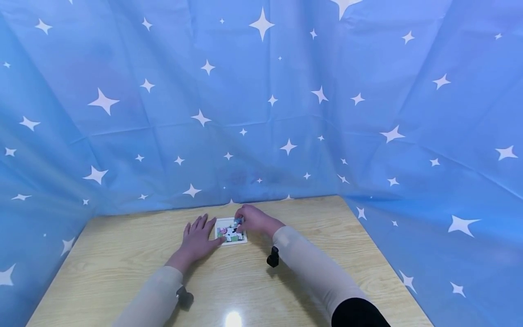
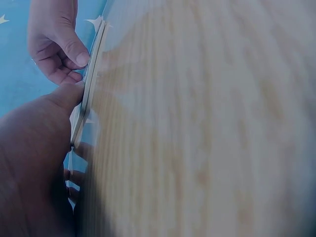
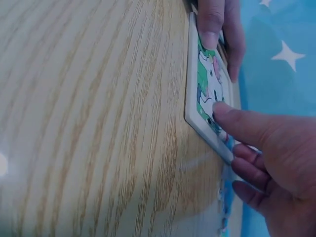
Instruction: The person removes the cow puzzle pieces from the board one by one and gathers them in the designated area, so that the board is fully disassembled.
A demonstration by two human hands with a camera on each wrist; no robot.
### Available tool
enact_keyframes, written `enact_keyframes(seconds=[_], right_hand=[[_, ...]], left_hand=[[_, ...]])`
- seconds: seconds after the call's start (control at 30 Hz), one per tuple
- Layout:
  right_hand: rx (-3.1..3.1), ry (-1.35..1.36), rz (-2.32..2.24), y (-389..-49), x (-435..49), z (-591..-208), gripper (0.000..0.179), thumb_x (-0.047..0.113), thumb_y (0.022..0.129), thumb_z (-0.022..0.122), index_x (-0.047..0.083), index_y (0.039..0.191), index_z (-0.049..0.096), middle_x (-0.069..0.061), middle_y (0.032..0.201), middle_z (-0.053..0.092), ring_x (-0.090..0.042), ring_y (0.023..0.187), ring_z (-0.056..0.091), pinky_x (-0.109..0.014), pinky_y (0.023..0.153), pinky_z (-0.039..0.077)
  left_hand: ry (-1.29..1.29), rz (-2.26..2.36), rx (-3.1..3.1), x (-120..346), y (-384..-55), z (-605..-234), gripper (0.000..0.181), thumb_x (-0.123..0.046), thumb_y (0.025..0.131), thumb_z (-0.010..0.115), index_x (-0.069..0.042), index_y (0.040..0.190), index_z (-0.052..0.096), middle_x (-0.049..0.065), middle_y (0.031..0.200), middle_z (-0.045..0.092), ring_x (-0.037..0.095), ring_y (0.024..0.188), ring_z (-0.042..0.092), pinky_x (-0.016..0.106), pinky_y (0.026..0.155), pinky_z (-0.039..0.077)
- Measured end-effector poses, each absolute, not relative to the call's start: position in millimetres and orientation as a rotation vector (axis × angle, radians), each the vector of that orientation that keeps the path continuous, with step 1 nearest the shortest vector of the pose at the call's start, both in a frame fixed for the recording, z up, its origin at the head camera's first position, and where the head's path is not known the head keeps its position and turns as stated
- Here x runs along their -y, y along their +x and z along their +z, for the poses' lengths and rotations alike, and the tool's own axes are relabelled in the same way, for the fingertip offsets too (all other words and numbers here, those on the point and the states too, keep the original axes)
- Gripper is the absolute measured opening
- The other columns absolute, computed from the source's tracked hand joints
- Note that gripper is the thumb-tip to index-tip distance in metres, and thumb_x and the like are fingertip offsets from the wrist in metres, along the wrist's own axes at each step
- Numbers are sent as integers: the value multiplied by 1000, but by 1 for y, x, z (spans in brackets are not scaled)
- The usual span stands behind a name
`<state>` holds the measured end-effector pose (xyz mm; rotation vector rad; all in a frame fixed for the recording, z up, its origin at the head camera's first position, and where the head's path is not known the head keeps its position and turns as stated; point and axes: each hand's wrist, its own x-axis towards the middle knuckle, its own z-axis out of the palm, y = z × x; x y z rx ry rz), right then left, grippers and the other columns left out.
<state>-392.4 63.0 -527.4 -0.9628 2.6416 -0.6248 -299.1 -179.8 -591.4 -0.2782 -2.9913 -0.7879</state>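
Your left hand (image 1: 198,240) lies with its fingers spread on the wooden table (image 1: 122,254), and its thumb presses down on the lower left part of a small picture board (image 1: 230,243). The board rests flat on the table, near the far edge and between your two hands; it has a white rim around a black-and-white cow on a green ground. Your right hand (image 1: 256,220) is at the board's right side, its thumb (image 3: 237,118) touching the picture and the other visible fingers curled beside the rim. The inner side of that grip is hidden, so you cannot tell from here whether it pinches a piece of the picture or only touches it.

Pale sleeves (image 1: 318,268) cover both your arms, a dark device (image 1: 273,257) sits at your right wrist, and a black band (image 1: 359,313) is higher on the right arm. Behind the table hangs a blue curtain (image 1: 237,95) with white stars. A bright spot of light (image 1: 233,319) shines on the tabletop near the bottom of the head view.
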Motion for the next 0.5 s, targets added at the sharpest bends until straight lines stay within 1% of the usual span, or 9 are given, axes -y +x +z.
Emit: enact_keyframes(seconds=[0.1,0.3,0.5], right_hand=[[-2645,-959,-605,-392,-62,-527,34,22,97,90,8,126,78,-2,116,68,-14,103,63,-34,95,56],[-2655,-930,-578,-392,-61,-528,33,23,98,88,10,127,78,0,116,66,-13,103,62,-33,94,56],[-2622,-939,-601,-394,-62,-528,34,22,98,89,9,126,76,-2,118,67,-15,106,63,-34,95,56]], left_hand=[[-279,-800,2992,180,-297,-591,93,-66,102,64,-7,170,41,28,179,24,53,165,16,78,128,5],[-300,-832,2968,180,-297,-589,97,-73,101,61,-7,170,43,30,177,26,55,164,17,79,127,5],[-285,-817,2982,181,-298,-593,93,-66,102,65,-7,170,42,28,179,24,53,165,16,77,129,4]])
